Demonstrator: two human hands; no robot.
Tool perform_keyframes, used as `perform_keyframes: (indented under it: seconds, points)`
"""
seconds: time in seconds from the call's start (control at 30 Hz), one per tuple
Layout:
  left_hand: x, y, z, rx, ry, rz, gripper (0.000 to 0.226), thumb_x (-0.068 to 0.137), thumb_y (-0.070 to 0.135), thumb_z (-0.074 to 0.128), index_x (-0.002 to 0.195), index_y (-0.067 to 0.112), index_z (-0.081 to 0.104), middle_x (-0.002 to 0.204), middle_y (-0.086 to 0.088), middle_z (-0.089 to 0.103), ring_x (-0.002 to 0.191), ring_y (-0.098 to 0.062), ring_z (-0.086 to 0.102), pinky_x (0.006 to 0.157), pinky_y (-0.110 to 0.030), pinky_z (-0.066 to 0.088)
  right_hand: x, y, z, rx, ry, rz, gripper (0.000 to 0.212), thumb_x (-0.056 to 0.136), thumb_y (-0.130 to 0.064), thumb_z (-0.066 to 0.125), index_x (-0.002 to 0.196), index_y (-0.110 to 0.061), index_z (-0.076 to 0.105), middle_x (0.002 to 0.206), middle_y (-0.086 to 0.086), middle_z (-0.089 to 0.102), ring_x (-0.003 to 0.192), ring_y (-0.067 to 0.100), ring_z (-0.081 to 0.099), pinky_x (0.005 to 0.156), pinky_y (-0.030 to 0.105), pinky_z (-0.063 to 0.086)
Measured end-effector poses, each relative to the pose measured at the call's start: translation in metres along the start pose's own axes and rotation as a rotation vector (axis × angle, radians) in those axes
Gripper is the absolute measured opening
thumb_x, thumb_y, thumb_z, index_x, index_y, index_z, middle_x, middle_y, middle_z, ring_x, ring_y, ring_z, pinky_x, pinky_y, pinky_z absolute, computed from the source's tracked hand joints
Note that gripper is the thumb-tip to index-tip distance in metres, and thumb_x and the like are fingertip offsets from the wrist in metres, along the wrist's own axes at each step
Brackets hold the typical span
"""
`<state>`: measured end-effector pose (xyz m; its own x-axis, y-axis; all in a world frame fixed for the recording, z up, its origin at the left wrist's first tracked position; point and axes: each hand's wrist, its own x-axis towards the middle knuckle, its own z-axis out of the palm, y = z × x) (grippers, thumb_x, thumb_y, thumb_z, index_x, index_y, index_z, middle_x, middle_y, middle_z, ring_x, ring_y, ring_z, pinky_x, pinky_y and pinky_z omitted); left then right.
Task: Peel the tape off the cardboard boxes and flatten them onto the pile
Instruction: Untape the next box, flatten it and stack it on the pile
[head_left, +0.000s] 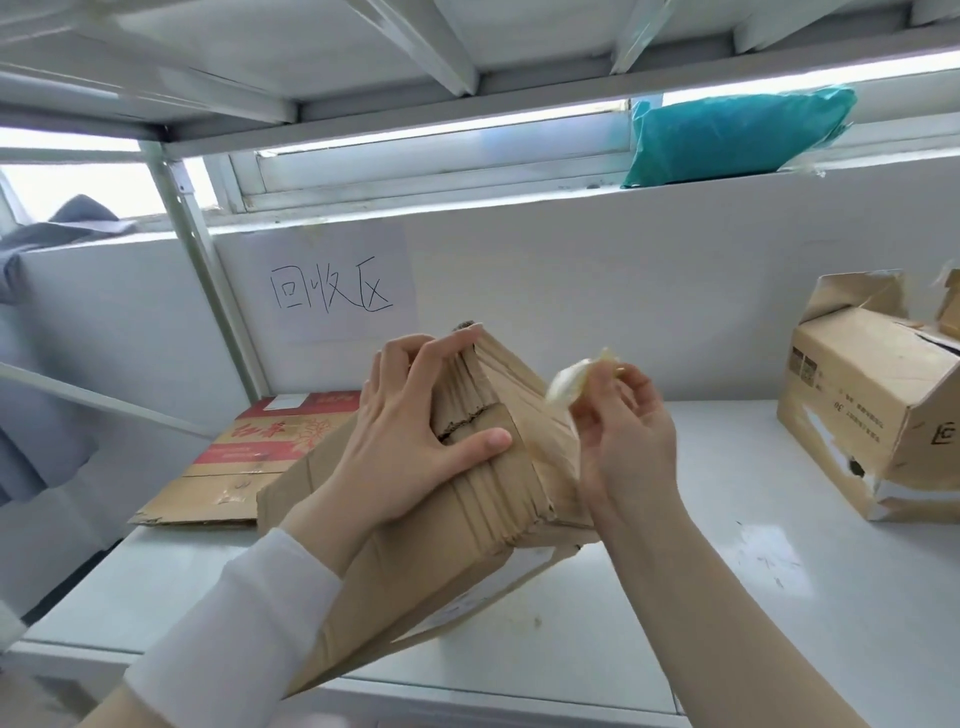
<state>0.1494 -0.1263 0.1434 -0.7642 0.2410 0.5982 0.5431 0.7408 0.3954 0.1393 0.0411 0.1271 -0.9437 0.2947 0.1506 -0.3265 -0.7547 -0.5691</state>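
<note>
- Head view: the box (415, 545) I am working on fills the centre, tipped up on a corner so its closed end faces me, with the lower part toward 7 o'clock.
- The tape (569, 387) is a crumpled clear strip, lifted off the box's right edge at about 1 o'clock from the box's middle. Its lower end looks attached along that edge.
- My right hand (623, 441) pinches the loose end of the tape between thumb and fingertips, palm turned toward me.
- My left hand (410, 441) lies spread over the box's end, fingers up to the ridge and thumb pressed across the flap seam, bracing it.
- Step in hand, as I judge it: peeling. The box is not yet flattened.
- Next move calls for a steady pull along the edge while the left hand holds firm, so the strip comes off whole, then opening the flaps and folding the box flat.
- The pile (244, 467) of flat cardboard lies on the shelf (727, 571) at 9 o'clock, just behind the box.
- A second box (872, 415), torn and standing, waits at 3 o'clock, well apart.
- A paper sign (332, 286) hangs on the wall at 11 o'clock, and a teal bag (727, 137) sits on the ledge at 1 o'clock.
</note>
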Motion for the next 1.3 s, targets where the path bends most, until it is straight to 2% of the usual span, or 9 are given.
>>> perform_keyframes:
  seconds: [0.1,0.2,0.43,0.53,0.67,0.77,0.93,1.17,1.3]
  points:
    - [-0.005,-0.009,-0.004,-0.016,0.044,-0.027,0.068,0.061,0.070,0.046,0.124,0.062,0.020,0.120,0.009,0.030,0.116,-0.006,0.028,0.101,-0.031,0.025,0.014,-0.012,-0.017,-0.151,0.079,-0.169,0.018,0.089,-0.001,0.053,0.083,-0.018,0.051,0.069,-0.007,0.056,0.066,0.001,0.058,0.070,0.016,0.050]
    - [-0.005,-0.013,-0.008,-0.036,0.099,-0.086,0.068,0.062,0.070,0.045,0.125,0.059,0.023,0.117,0.010,0.028,0.115,-0.003,0.026,0.100,-0.030,0.023,0.013,-0.015,-0.059,-0.764,0.020,-0.244,0.018,0.084,-0.009,0.064,0.088,-0.022,0.052,0.081,-0.003,0.060,0.076,0.012,0.059,0.075,0.022,0.048]
    - [-0.002,-0.008,-0.005,-0.017,0.118,-0.160,0.079,0.060,0.073,0.041,0.134,0.048,0.027,0.116,0.011,0.024,0.123,-0.007,0.024,0.101,-0.030,0.018,-0.023,0.005,-0.193,-1.653,-0.021,0.040,0.007,0.077,-0.012,0.072,0.082,-0.012,0.066,0.095,0.003,0.053,0.074,0.007,0.054,0.068,0.018,0.038]
    - [0.000,-0.004,-0.003,0.009,0.113,-0.175,0.080,0.059,0.075,0.040,0.134,0.048,0.026,0.115,0.010,0.023,0.125,-0.011,0.024,0.101,-0.032,0.019,-0.026,0.013,-0.207,-1.964,-0.190,0.056,0.025,0.088,-0.019,0.058,0.112,-0.018,0.063,0.096,-0.003,0.054,0.102,0.017,0.049,0.077,0.019,0.033]
    - [0.001,-0.002,0.000,0.091,0.082,-0.178,0.082,0.063,0.077,0.029,0.139,0.047,0.020,0.123,0.005,0.026,0.127,-0.015,0.023,0.099,-0.029,0.016,-0.023,0.003,-0.192,-2.114,-0.109,-0.001,0.036,0.092,-0.034,0.051,0.124,-0.020,0.054,0.127,-0.001,0.055,0.128,0.021,0.032,0.101,0.027,0.031]
    - [0.001,0.000,0.003,0.151,0.008,-0.157,0.081,0.069,0.073,0.009,0.144,0.044,0.011,0.137,0.001,0.024,0.129,-0.016,0.020,0.104,-0.031,0.014,-0.038,0.000,-0.155,-1.804,-0.025,-0.239,0.048,0.084,-0.041,0.059,0.125,-0.016,0.054,0.132,0.003,0.047,0.126,0.022,0.036,0.101,0.033,0.034]
    - [0.007,0.002,0.000,-0.003,-0.168,-0.196,0.065,0.084,0.062,0.005,0.145,0.040,0.009,0.155,0.008,0.004,0.142,-0.014,0.001,0.114,-0.038,0.000,-0.085,0.009,-0.054,-1.083,-0.231,0.043,0.105,0.054,-0.062,0.061,0.143,-0.037,0.011,0.132,-0.022,0.035,0.116,0.002,0.044,0.095,0.028,0.043]
    - [-0.010,-0.027,-0.029,0.174,-0.412,-0.172,0.076,0.084,0.041,0.059,0.143,0.047,0.011,0.157,-0.004,-0.004,0.145,-0.021,0.005,0.117,-0.035,0.012,-0.082,0.025,-0.015,-0.913,-0.195,0.105,0.121,0.055,-0.058,0.071,0.142,-0.043,-0.013,0.149,-0.019,0.020,0.131,0.006,0.034,0.109,0.035,0.033]
    - [-0.015,-0.022,-0.032,0.071,-0.276,-0.151,0.065,0.085,0.036,0.059,0.142,0.043,0.027,0.150,-0.004,0.030,0.131,-0.017,0.037,0.104,-0.024,0.029,-0.080,0.033,0.000,-0.998,-0.172,0.145,0.128,0.052,-0.063,0.073,0.142,-0.041,-0.014,0.148,-0.020,0.005,0.137,0.005,0.019,0.111,0.031,0.022]
